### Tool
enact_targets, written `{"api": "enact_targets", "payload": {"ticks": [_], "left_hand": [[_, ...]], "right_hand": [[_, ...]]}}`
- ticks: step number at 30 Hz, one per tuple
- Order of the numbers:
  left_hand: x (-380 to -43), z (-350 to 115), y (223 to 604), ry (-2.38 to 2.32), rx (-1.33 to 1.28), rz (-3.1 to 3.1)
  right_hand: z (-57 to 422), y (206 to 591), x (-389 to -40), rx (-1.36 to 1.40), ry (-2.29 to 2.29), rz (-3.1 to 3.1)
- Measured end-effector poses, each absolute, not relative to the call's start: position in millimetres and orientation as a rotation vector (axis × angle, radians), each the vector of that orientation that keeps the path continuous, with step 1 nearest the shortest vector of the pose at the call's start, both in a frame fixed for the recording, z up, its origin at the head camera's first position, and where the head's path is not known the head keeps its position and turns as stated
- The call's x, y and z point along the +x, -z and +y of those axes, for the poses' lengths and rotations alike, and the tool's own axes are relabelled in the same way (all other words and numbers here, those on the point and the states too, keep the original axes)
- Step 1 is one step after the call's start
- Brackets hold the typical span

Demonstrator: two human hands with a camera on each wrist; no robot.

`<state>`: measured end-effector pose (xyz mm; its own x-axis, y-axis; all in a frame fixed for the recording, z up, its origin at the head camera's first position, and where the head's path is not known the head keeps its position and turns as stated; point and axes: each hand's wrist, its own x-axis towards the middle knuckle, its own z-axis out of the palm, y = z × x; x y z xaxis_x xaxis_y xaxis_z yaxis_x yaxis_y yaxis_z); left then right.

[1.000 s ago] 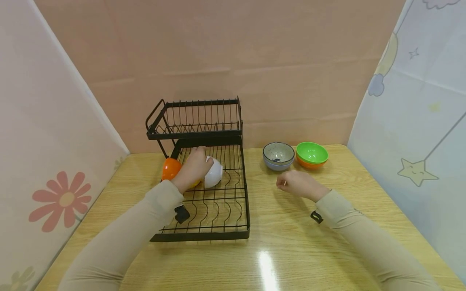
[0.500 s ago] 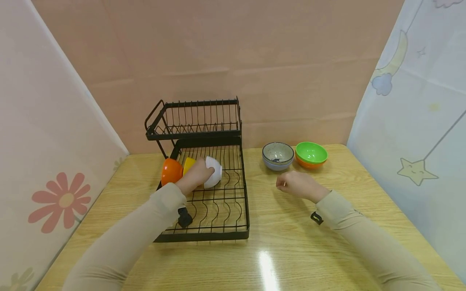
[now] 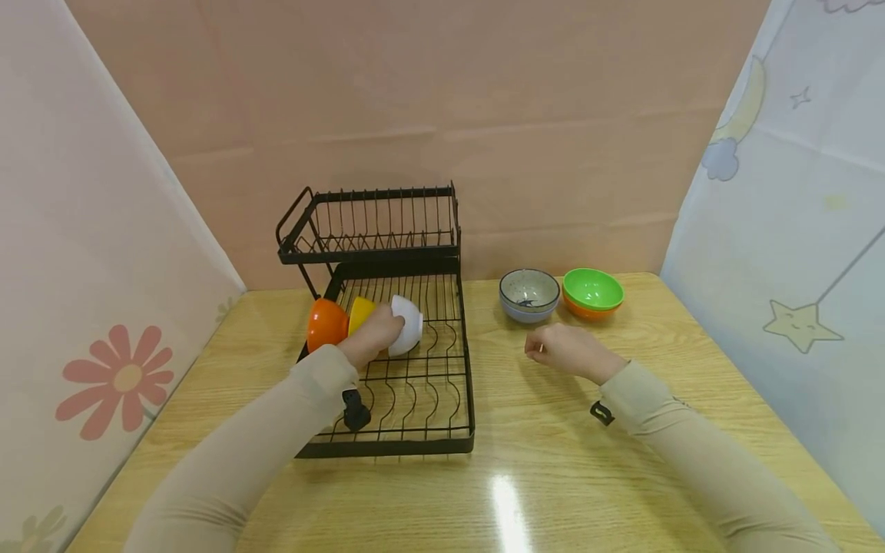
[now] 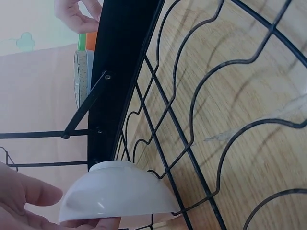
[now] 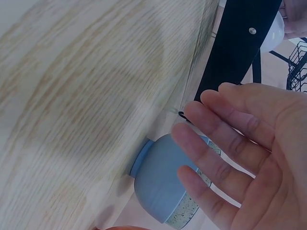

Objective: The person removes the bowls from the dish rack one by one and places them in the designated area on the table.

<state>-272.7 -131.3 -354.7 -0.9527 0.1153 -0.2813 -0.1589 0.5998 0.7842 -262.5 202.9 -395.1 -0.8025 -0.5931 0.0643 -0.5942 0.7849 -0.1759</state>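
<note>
On the lower tier of the black dish rack (image 3: 399, 448), a white bowl (image 3: 408, 326) stands on its side, its opening turned left. My left hand (image 3: 376, 333) holds its rim; in the left wrist view the fingers (image 4: 108, 223) reach inside the white bowl (image 4: 115, 191) and the thumb lies by its outer wall. A yellow bowl (image 3: 360, 312) and an orange bowl (image 3: 325, 326) stand to the left in the same row, the yellow one partly hidden by the hand. My right hand (image 3: 568, 351) holds nothing, its fingers loosely bent, just in front of the stacked bowls.
Right of the rack, a speckled grey bowl (image 3: 528, 286) sits in a blue one (image 3: 527, 315). Beside them a green bowl (image 3: 592, 289) is nested in an orange one. The rack's raised upper tier (image 3: 369, 255) overhangs the back of the lower tier.
My left hand has come down and slightly toward me, from above the bowls to the white bowl's rim. The yellow bowl shows more now. The right hand has stayed put.
</note>
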Motion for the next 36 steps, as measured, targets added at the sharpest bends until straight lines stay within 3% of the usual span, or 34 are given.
{"api": "enact_targets", "payload": {"ticks": [36], "left_hand": [[-277.6,-132.2,359.8,-1.445,-0.148,2.472]], "right_hand": [[209.2,402.3,-262.8,1.004,-0.316,-2.919]]}}
